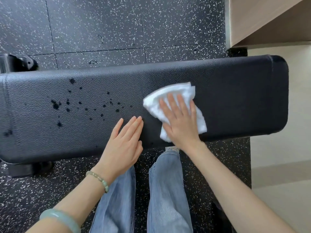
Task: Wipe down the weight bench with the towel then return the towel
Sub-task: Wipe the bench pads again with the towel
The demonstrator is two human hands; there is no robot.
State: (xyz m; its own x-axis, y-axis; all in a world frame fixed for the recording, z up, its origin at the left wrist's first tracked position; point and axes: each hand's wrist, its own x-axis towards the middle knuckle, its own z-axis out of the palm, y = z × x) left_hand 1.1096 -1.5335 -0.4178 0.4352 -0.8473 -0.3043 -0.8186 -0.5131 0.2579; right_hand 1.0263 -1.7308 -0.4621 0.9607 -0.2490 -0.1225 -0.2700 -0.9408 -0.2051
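Two hands, both flat with fingers straight: right hand [180,121] presses on the one folded white towel [152,105]; left hand [124,143] rests bare on the pad just left of it, gripping nothing. Towel lies on the right half of the single black weight bench [235,98], near its front edge. Bench's long axis runs left to right, rounded end pointing right, many dark wet spots [67,105] on the left half. Below: black speckled rubber floor tiles [101,31]; pale floor [286,148] and wood-toned panel [269,22] at right.
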